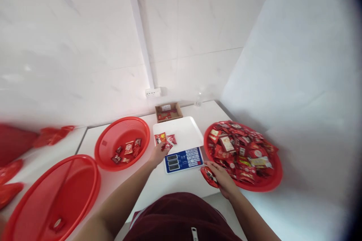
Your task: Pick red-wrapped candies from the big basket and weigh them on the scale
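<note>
A digital scale with a white tray (183,131) and a blue keypad panel (185,161) stands before me on the white table. Several red snack packets (171,139) lie at the tray's left front corner. There my left hand (158,155) is closed at the tray's edge, pinching a small red packet (167,145) partly hidden by the fingers. To the right of the keypad, my right hand (222,179) grips a shiny red snack packet (209,177). That hand is beside the front left rim of a red basin (278,180) heaped with assorted red packets (240,150).
Left of the scale, a red basket (113,128) contains several packets. Nearer, a larger red tub (93,180) has one packet (57,224) inside. A cardboard box (178,113), a clear bottle (198,99) and a power strip (153,92) are at the back. Red bags (53,135) lie far left.
</note>
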